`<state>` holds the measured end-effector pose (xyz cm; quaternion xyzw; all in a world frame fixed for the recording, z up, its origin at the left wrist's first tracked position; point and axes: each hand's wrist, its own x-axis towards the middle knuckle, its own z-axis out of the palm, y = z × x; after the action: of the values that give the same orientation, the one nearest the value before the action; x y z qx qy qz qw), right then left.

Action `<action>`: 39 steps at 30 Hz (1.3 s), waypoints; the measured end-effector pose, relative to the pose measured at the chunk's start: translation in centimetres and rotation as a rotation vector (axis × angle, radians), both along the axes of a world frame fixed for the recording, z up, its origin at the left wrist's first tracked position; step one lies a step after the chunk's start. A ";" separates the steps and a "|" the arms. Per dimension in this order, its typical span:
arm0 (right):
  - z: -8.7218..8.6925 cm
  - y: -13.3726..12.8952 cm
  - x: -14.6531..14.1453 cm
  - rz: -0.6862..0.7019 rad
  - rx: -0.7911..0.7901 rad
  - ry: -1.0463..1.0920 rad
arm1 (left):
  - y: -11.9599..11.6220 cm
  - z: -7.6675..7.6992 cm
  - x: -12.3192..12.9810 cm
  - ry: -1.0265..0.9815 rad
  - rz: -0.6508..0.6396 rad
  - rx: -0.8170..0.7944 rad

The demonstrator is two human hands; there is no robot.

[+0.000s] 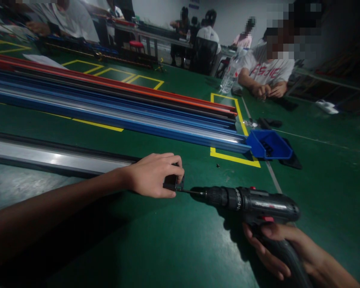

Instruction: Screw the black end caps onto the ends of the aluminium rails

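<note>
My right hand (276, 244) grips a black cordless drill (258, 202) by its handle, the drill lying on its side with its bit pointing left. The thin bit (192, 192) reaches a small black end piece (180, 184) at the end of a long silver and black metal profile (57, 158). Over that end lies my left hand (156, 174), its fingers curled around the profile and the end piece. The hand hides where the two parts meet. Whether the bit tip sits in a screw cannot be made out.
Blue profiles (123, 114) and an orange profile (168, 95) lie across the green table behind my hands. By their right ends stands a blue bin (268, 144) with small dark parts. A tiny dark piece (218, 165) lies nearby. Beyond are a plastic bottle (230, 74) and a seated person (267, 68).
</note>
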<state>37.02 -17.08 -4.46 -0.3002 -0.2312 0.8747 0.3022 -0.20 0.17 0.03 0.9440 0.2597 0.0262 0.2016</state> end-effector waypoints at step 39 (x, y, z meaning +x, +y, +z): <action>-0.3 -0.2 -0.1 -0.028 -0.002 -0.075 | 0.0 0.3 0.1 0.011 -0.011 0.004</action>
<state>36.93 -17.25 -4.79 -0.3364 -0.2373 0.8587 0.3052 -0.15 0.21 0.28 0.9460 0.2555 0.0207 0.1983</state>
